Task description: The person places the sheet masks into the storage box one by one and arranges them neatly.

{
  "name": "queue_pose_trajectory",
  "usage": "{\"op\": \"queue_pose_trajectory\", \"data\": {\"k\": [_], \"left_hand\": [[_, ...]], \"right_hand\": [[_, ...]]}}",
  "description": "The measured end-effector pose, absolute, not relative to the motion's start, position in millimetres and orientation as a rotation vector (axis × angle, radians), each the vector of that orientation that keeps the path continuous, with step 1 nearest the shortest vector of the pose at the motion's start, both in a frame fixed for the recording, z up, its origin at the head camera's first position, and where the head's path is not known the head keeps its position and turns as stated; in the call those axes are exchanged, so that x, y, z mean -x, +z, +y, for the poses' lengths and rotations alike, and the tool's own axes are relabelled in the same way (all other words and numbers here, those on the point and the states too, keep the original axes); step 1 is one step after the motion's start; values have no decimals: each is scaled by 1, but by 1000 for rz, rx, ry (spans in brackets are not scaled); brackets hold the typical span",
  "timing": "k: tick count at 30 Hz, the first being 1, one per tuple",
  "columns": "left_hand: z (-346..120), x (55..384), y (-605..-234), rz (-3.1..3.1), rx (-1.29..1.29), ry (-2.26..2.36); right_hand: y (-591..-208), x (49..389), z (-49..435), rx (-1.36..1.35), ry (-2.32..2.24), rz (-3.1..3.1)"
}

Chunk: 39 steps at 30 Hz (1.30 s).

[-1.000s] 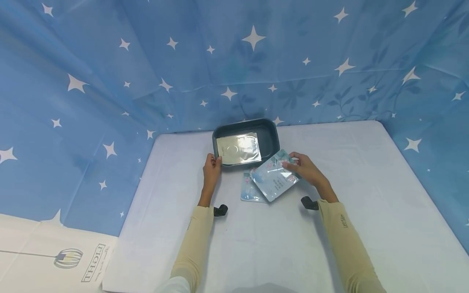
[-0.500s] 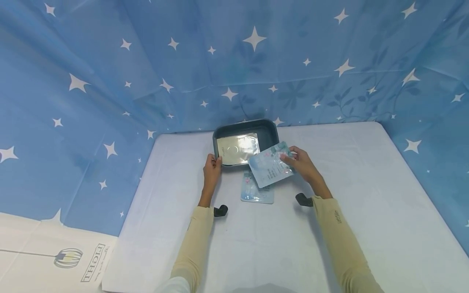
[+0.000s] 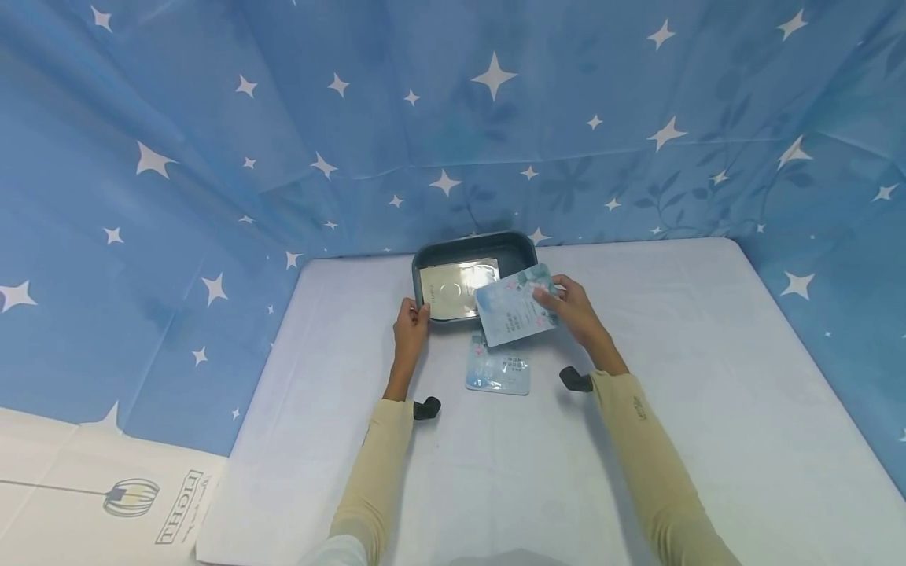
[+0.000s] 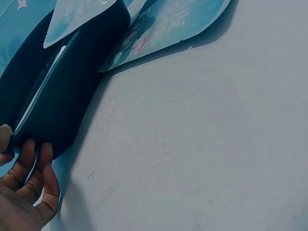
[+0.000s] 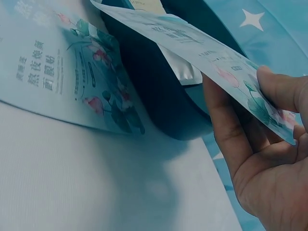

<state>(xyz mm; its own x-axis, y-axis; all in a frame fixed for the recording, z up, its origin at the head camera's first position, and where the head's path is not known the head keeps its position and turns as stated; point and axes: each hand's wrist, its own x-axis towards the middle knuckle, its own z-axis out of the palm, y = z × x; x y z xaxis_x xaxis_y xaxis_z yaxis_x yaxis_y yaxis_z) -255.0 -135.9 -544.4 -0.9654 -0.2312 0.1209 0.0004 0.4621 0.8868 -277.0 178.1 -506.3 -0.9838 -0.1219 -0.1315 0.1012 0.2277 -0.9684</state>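
A dark blue-grey tray (image 3: 520, 250) stands at the far side of the table, with a shiny gold sachet (image 3: 453, 291) lying in it. My left hand (image 3: 409, 330) grips the tray's near left corner, thumb over the rim and fingers under the outer wall. Between thumb and fingers, my right hand (image 3: 576, 310) pinches a pale blue face mask sachet (image 3: 515, 306) printed with pink flowers. That sachet hangs tilted over the tray's near right rim and overlaps the gold one in the head view. A second blue face mask sachet (image 3: 498, 373) lies on the table just in front of the tray.
A white cloth covers the table (image 3: 510, 472). Behind it hangs a blue curtain (image 3: 453, 118) with white stars, close to the tray's back wall. Black wrist mounts (image 3: 427, 408) stick out from both sleeves.
My right hand has moved left and away from me, bringing its face mask sachet up over the tray's rim and uncovering more of the sachet on the table. The left hand stays put.
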Motion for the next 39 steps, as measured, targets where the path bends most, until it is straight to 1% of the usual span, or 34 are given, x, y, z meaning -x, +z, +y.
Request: {"op": "queue_pose_trajectory", "data": {"k": [19,27,39], "left_hand": [[-136,253,-546,-2465,-166,-1505],[-136,253,-548,-2463,-164,-1520],[-136,253,-546,-2437,-154,-1517]], "right_hand": [[-496,298,142,80,-2010,2257],[-499,306,130,-3,-2004,2269],[-498,311,119,-22,-2014,2237]]}}
